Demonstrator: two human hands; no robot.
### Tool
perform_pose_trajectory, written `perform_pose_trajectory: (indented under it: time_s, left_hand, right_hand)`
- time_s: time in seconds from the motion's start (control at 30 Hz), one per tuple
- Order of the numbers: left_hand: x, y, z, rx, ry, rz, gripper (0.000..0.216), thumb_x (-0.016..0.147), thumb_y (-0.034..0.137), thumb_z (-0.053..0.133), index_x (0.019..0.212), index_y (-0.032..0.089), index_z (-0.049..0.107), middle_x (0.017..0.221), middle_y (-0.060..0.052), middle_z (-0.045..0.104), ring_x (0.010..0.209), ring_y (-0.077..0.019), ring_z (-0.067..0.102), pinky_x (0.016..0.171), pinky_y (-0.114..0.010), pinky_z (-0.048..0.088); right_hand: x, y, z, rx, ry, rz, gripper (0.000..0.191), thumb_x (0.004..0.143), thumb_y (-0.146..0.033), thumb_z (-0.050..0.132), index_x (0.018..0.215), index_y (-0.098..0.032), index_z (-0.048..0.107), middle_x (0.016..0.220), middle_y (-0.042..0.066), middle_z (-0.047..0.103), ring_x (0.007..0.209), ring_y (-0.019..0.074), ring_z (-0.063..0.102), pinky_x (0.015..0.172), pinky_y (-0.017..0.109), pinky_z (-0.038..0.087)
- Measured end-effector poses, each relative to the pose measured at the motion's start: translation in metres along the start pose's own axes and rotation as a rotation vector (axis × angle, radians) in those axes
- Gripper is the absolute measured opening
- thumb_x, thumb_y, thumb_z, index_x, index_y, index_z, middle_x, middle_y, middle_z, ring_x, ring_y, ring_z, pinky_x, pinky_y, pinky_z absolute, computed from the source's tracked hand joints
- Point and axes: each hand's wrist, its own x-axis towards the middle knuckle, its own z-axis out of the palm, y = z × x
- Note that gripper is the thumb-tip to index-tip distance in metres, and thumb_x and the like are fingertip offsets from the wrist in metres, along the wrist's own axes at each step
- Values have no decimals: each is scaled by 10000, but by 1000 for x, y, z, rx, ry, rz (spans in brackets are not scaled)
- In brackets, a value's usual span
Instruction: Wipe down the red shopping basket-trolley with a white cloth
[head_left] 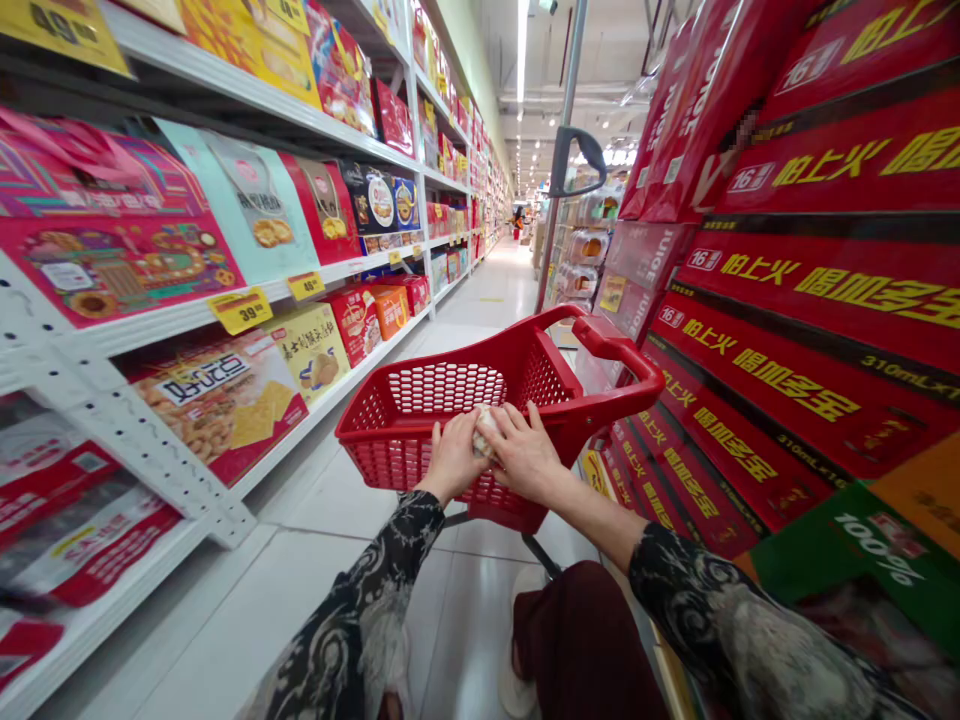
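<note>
A small whitish, crumpled-looking thing [487, 431] is between my two hands, mostly covered by fingers, so its kind is unclear. My left hand [454, 457] is closed against its left side. From the right, my right hand [526, 452] lies over it with the fingers bent round and the thumb underneath. Both hands are at the near rim of a red plastic shopping cart basket [390, 440], with perforated walls. The cart's red handle [634, 375] sticks out to the right, with neither hand on it. What lies at the bottom of the basket is hidden.
White shelving [330, 395] with boxed snacks and yellow price tags runs along the left. Stacked red drink cartons [787, 290] crowd the right side. A metal pole [568, 90] with a grey hooked holder [579, 160] rises behind the cart. Far down the aisle stands a person [518, 222].
</note>
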Motion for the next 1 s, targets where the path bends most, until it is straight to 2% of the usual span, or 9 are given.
perform_pose_trajectory:
  time_s: [0.1, 0.2, 0.33, 0.43, 0.53, 0.6, 0.7, 0.83, 1.0]
  left_hand:
    - [2, -2, -3, -36, -61, -23, 750, 654, 222, 551, 1354, 157, 289, 1371, -134, 429, 1267, -267, 383, 1073, -571, 185]
    - [0, -9, -4, -78, -56, -10, 780, 649, 200, 527, 1370, 113, 242, 1374, -146, 425, 1272, -244, 382, 1092, -508, 204]
    - [-8, -24, -2, -72, 51, -4, 695, 666, 200, 509, 1326, 85, 326, 1358, -152, 439, 1270, -237, 385, 1084, -439, 268]
    - [-12, -29, 2, -54, 68, 10, 591, 674, 184, 494, 1258, 119, 432, 1348, -127, 457, 1288, -240, 365, 1092, -448, 257]
    - [-12, -27, 6, -58, 105, -15, 540, 685, 203, 503, 1220, 139, 475, 1319, -116, 490, 1279, -247, 380, 1089, -469, 262]
    - [-11, -25, 8, -56, 127, -24, 545, 685, 213, 511, 1225, 146, 472, 1315, -115, 495, 1279, -251, 381, 1085, -478, 269]
    - [-11, -23, 7, -44, 108, -15, 575, 683, 217, 514, 1248, 123, 453, 1342, -127, 467, 1301, -252, 347, 1082, -457, 287]
    - [-21, -23, 0, -10, 42, -31, 614, 703, 210, 491, 1299, 101, 397, 1405, -133, 392, 1337, -255, 282, 1086, -475, 267]
    - [-48, -44, -6, 15, 147, -197, 642, 719, 184, 476, 1341, 122, 333, 1440, -131, 332, 1354, -255, 244, 1087, -507, 236]
  right_hand:
    - [12, -4, 20, -42, 41, -9, 507, 805, -288, 546, 1281, -146, 446, 1363, 148, 424, 1250, 330, 326, 1038, 568, 157]
    - [20, 1, 22, -39, 72, -28, 358, 878, -213, 428, 1227, -174, 500, 1240, 106, 551, 1122, 267, 455, 1012, 508, 234]
    - [4, 42, -14, -76, 173, 53, 320, 858, -167, 426, 1149, -169, 559, 1216, 94, 570, 1094, 237, 472, 982, 434, 287]
    - [-27, 90, -51, -199, 333, 273, 352, 825, -173, 446, 1157, -137, 558, 1262, 123, 527, 1148, 274, 427, 964, 449, 299]
    - [-50, 118, -72, -285, 381, 459, 390, 812, -177, 432, 1184, -125, 540, 1222, 142, 553, 1091, 294, 458, 927, 484, 315]
    - [-52, 115, -71, -288, 329, 459, 405, 811, -169, 419, 1201, -140, 527, 1227, 129, 555, 1095, 287, 457, 938, 491, 302]
    - [-36, 83, -55, -235, 208, 354, 435, 786, -202, 474, 1218, -163, 507, 1269, 122, 521, 1144, 294, 421, 981, 513, 250]
    - [-12, 45, -31, -134, 153, 188, 440, 758, -262, 556, 1190, -187, 522, 1289, 120, 496, 1150, 305, 413, 978, 514, 266]
    - [-13, 58, -26, -81, 230, 48, 258, 794, -205, 538, 1041, -181, 609, 1153, 88, 598, 994, 243, 526, 876, 393, 402]
